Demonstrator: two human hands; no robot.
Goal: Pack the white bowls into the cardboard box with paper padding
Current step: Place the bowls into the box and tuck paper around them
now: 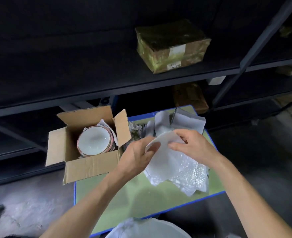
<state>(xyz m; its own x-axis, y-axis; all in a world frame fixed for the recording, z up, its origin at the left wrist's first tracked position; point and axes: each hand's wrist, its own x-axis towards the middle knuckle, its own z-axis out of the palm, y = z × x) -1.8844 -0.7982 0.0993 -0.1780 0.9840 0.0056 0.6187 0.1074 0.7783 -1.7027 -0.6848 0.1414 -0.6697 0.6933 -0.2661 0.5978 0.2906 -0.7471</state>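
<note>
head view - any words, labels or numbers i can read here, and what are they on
Nothing here is legible.
White label on the taped box on the shelf: dark print, too blurred to read.
Brown box below that shelf: dark marks, too dim to read.
Open cardboard box, bowls and white sheet: no print visible.

White bowls (93, 141) stacked in the open cardboard box (90, 164)
The bowls nest rims-up, the box flaps spread, crumpled paper (104, 123) tucked behind them; a white padding sheet (162, 141) is held up just right of the box.
</note>
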